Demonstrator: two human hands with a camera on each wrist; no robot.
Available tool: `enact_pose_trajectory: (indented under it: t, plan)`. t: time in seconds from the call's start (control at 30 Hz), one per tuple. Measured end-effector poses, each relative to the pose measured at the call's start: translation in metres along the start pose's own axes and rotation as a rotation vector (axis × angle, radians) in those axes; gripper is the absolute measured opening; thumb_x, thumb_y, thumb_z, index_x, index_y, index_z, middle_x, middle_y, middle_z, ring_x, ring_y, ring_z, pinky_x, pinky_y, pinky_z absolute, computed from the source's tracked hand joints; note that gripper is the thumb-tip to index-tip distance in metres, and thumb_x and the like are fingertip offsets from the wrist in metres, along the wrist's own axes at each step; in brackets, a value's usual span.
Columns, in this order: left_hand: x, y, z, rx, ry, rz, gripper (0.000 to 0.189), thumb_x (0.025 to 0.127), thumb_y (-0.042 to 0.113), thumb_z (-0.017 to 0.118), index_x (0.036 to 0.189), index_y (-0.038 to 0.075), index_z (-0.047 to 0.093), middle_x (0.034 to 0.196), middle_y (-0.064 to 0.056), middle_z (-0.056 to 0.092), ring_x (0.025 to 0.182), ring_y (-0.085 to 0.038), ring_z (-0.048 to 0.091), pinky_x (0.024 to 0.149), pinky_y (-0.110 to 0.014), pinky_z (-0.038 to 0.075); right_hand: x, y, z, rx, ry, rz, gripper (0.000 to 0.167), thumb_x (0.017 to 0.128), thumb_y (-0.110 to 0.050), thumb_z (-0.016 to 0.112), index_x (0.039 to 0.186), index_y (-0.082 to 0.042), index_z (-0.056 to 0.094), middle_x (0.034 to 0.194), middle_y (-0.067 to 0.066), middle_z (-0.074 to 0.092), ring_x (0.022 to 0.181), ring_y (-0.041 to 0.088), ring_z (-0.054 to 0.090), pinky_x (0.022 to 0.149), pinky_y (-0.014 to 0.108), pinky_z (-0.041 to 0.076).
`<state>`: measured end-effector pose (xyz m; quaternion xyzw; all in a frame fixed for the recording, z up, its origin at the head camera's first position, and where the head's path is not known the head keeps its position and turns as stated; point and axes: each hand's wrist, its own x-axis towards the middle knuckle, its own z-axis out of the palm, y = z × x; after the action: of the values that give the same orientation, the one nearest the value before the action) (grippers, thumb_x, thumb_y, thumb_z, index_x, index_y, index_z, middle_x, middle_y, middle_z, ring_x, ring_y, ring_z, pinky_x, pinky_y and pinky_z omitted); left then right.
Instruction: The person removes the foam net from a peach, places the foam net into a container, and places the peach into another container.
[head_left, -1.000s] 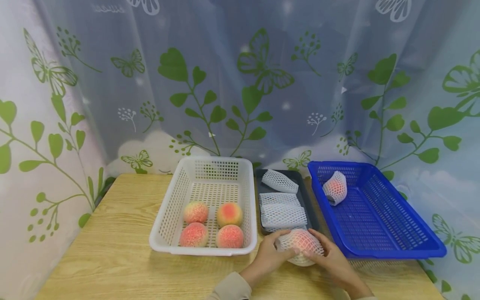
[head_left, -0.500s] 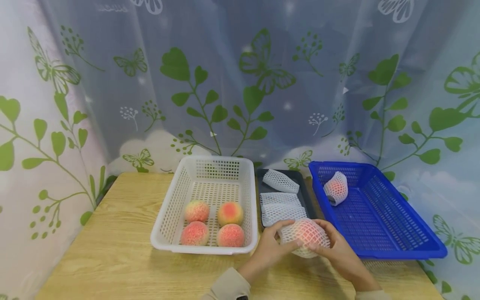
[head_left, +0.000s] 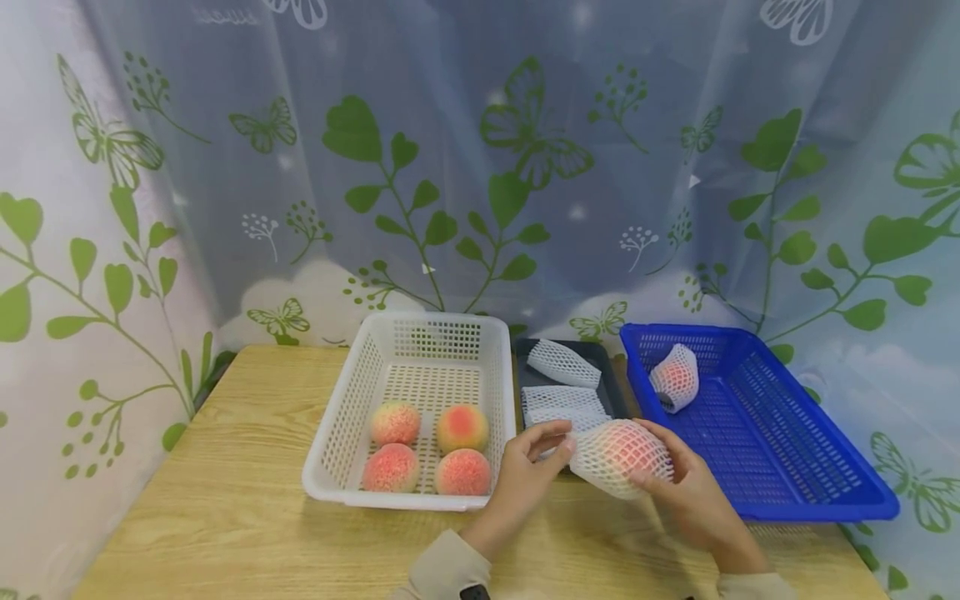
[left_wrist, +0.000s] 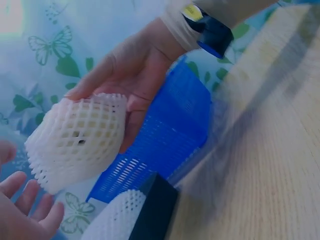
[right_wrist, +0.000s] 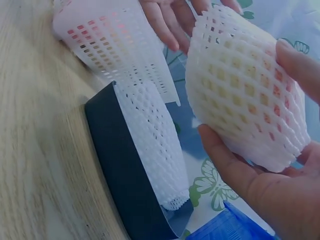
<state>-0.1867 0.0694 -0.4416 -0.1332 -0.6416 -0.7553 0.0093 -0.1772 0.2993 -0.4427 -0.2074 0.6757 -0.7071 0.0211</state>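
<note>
A peach in a white foam net sleeve (head_left: 626, 458) is held above the table, in front of the dark tray. My right hand (head_left: 693, 492) grips it from the right, with thumb and fingers round the net. My left hand (head_left: 525, 471) is at the sleeve's left end, its fingers loosely bent. In the left wrist view, a small gap shows between the left hand's fingers (left_wrist: 30, 202) and the net. More foam net sleeves (head_left: 562, 404) lie in the dark tray (head_left: 618, 396). Another netted peach (head_left: 677, 379) lies in the blue basket (head_left: 795, 510).
Left of the tray, a white basket (head_left: 322, 442) holds several bare peaches (head_left: 462, 472). The baskets and tray stand on a wooden table (head_left: 247, 467). Behind them hangs a patterned curtain (head_left: 450, 167).
Both hands raised the netted peach slightly and moved it right. The left hand has come off the peach's side to the net's left end; the right hand keeps its grip.
</note>
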Motion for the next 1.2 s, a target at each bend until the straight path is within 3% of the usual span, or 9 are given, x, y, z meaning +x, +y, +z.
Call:
enact_pose_trajectory:
  t: [0.13, 0.23, 0.37, 0.53, 0.67, 0.87, 1.1, 1.2]
  plan:
    - [0.0023, 0.0044, -0.0018, 0.030, 0.091, 0.019, 0.020, 0.091, 0.009, 0.064, 0.106, -0.003, 0.069, 0.109, -0.016, 0.069, 0.104, -0.022, 0.064, 0.080, -0.017, 0.051, -0.0005, -0.0039, -0.0017, 0.011, 0.020, -0.007, 0.059, 0.088, 0.013, 0.054, 0.143, 0.000, 0.036, 0.128, -0.003, 0.055, 0.110, 0.009, 0.057, 0.087, 0.025, 0.053]
    - [0.0032, 0.0064, -0.0026, 0.042, 0.104, 0.001, 0.016, 0.087, 0.007, 0.068, 0.099, -0.003, 0.072, 0.102, -0.016, 0.070, 0.095, -0.017, 0.066, 0.076, -0.015, 0.052, -0.0006, -0.0062, -0.0025, 0.022, 0.011, -0.008, 0.059, 0.089, 0.012, 0.054, 0.143, -0.002, 0.036, 0.129, -0.003, 0.054, 0.110, 0.009, 0.056, 0.086, 0.026, 0.053]
    - [0.0038, 0.0062, -0.0028, 0.108, 0.057, 0.003, 0.017, 0.082, 0.004, 0.073, 0.098, -0.002, 0.074, 0.100, -0.014, 0.071, 0.089, -0.017, 0.067, 0.075, -0.018, 0.053, -0.0003, -0.0080, -0.0025, 0.022, -0.007, -0.004, 0.059, 0.090, 0.011, 0.053, 0.145, -0.004, 0.035, 0.130, -0.002, 0.053, 0.111, 0.010, 0.056, 0.086, 0.027, 0.053]
    - [0.0047, 0.0055, -0.0012, 0.230, 0.017, 0.080, 0.022, 0.076, -0.002, 0.073, 0.098, -0.001, 0.074, 0.102, -0.013, 0.071, 0.092, -0.024, 0.066, 0.081, -0.027, 0.055, 0.0004, -0.0086, -0.0006, -0.012, -0.007, -0.006, 0.061, 0.089, 0.012, 0.054, 0.145, -0.001, 0.034, 0.129, -0.001, 0.053, 0.110, 0.011, 0.057, 0.086, 0.027, 0.054]
    - [0.0053, 0.0065, -0.0003, 0.181, -0.045, 0.099, 0.031, 0.076, -0.008, 0.070, 0.107, -0.004, 0.070, 0.110, -0.017, 0.068, 0.104, -0.031, 0.063, 0.091, -0.030, 0.052, -0.0002, -0.0094, 0.0004, -0.027, 0.002, -0.005, 0.061, 0.089, 0.012, 0.055, 0.144, 0.001, 0.033, 0.130, -0.002, 0.053, 0.111, 0.011, 0.057, 0.086, 0.026, 0.053]
    - [0.0067, 0.0062, 0.0007, 0.089, -0.157, 0.062, 0.043, 0.076, -0.012, 0.069, 0.119, -0.007, 0.063, 0.124, -0.019, 0.060, 0.118, -0.031, 0.055, 0.100, -0.028, 0.046, -0.0018, -0.0077, -0.0005, 0.003, 0.017, 0.004, 0.056, 0.091, 0.008, 0.055, 0.144, 0.000, 0.037, 0.130, -0.003, 0.055, 0.112, 0.010, 0.056, 0.088, 0.025, 0.052]
    - [0.0084, 0.0003, 0.0022, 0.052, -0.214, 0.069, 0.054, 0.074, -0.014, 0.069, 0.126, -0.008, 0.057, 0.127, -0.022, 0.057, 0.118, -0.033, 0.054, 0.102, -0.033, 0.044, -0.0025, -0.0010, -0.0010, 0.101, -0.006, -0.043, 0.049, 0.093, 0.011, 0.050, 0.138, -0.009, 0.049, 0.127, -0.001, 0.060, 0.111, 0.010, 0.059, 0.089, 0.025, 0.052]
    - [0.0086, -0.0031, 0.0024, 0.059, -0.235, 0.039, 0.058, 0.073, -0.015, 0.068, 0.128, -0.004, 0.055, 0.128, -0.019, 0.055, 0.118, -0.031, 0.054, 0.101, -0.028, 0.045, -0.0028, 0.0005, -0.0010, 0.120, -0.020, -0.044, 0.048, 0.093, 0.012, 0.047, 0.136, -0.009, 0.051, 0.125, 0.000, 0.061, 0.110, 0.011, 0.060, 0.088, 0.025, 0.052]
